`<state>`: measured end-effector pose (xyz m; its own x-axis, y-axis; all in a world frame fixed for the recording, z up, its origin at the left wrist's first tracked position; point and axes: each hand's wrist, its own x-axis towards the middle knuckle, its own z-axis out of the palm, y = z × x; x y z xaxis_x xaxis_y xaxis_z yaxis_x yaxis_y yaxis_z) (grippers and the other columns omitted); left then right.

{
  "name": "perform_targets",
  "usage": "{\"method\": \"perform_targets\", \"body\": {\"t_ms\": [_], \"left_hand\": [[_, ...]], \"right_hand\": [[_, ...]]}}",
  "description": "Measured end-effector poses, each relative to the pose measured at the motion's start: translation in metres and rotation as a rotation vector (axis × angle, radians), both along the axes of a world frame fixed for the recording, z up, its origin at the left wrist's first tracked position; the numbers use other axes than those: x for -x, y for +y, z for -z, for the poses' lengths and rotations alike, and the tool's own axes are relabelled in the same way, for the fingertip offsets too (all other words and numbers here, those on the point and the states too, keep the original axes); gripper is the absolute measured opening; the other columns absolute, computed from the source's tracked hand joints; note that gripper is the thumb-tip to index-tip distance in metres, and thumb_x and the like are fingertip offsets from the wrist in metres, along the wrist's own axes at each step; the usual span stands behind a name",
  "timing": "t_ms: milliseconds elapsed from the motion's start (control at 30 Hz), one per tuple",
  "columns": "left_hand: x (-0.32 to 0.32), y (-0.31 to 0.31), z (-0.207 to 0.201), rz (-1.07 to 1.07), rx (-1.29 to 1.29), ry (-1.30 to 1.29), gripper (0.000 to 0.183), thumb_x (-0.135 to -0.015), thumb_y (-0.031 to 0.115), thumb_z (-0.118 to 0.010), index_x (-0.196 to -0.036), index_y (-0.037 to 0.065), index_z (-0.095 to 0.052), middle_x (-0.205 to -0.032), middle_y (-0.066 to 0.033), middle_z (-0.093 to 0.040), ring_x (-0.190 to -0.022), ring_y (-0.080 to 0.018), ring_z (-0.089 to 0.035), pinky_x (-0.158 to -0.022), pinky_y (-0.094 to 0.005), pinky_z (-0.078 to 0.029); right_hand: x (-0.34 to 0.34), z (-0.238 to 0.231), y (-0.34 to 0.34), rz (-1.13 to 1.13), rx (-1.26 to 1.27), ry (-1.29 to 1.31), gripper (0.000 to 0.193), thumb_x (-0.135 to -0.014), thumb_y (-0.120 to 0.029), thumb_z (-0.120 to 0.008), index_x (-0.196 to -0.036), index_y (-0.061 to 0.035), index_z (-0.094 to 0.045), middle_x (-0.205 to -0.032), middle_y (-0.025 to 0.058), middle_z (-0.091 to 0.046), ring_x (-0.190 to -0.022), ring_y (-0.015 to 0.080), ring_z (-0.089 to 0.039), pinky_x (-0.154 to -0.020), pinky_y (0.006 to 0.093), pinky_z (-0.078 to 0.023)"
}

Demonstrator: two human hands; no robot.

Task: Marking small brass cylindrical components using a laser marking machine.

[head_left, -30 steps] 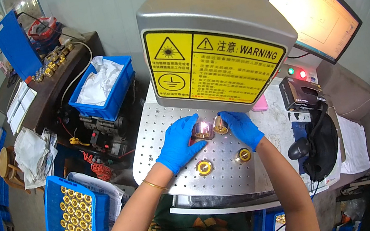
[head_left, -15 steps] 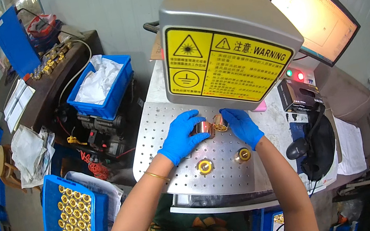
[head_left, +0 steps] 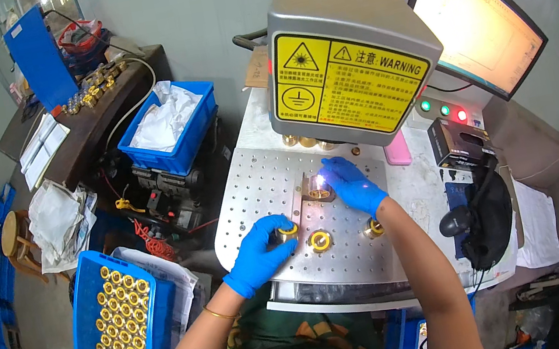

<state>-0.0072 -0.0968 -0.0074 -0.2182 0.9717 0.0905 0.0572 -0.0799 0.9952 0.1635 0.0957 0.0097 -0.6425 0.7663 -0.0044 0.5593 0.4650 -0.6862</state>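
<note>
My left hand, in a blue glove, grips a short brass ring fitting near the left front of the perforated metal plate. Farther back, my gloved right hand has its fingertips against a second brass fitting, which lies on its side by a small upright stop. A bright whitish-violet glow shows where fingertips and fitting meet. Between my hands, a gold-rimmed fitting stands on the plate. Another fitting is partly hidden by my right wrist.
A grey machine head with a yellow warning label overhangs the plate; several fittings stand beneath it. A blue bin of gold-rimmed fittings sits at lower left. At right are a lit monitor, a pink case and a black box.
My left hand has moved back toward me and left, now with a fitting. My right hand has shifted slightly left, and a bright glow has appeared at its fingertips. The whole view has shifted.
</note>
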Motion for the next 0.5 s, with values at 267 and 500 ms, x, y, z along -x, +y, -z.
{"method": "perform_targets", "body": {"t_ms": [267, 500], "left_hand": [[-0.011, 0.000, 0.000, -0.007, -0.286, 0.547, 0.042, -0.068, 0.008, -0.070, -0.109, 0.009, -0.056, -0.102, -0.0118, -0.061, -0.094, -0.0302, -0.057, -0.081, -0.0372, -0.047], [-0.005, 0.000, -0.016, 0.025, -0.192, 0.531, 0.046, -0.071, 0.013, -0.071, -0.114, 0.008, -0.055, -0.106, -0.0128, -0.060, -0.095, -0.0311, -0.056, -0.084, -0.0379, -0.045]], "right_hand": [[-0.084, -0.071, -0.034, -0.173, -0.095, -0.489, 0.030, -0.084, -0.031, -0.052, -0.098, -0.0074, -0.064, -0.104, 0.0158, -0.060, -0.095, 0.0363, -0.056, -0.085, 0.0427, -0.044], [-0.110, -0.043, -0.066, -0.287, -0.538, -0.568, 0.019, -0.076, -0.013, -0.063, -0.095, -0.0154, -0.065, -0.090, 0.0087, -0.058, -0.089, 0.0289, -0.054, -0.077, 0.0390, -0.046]]}}
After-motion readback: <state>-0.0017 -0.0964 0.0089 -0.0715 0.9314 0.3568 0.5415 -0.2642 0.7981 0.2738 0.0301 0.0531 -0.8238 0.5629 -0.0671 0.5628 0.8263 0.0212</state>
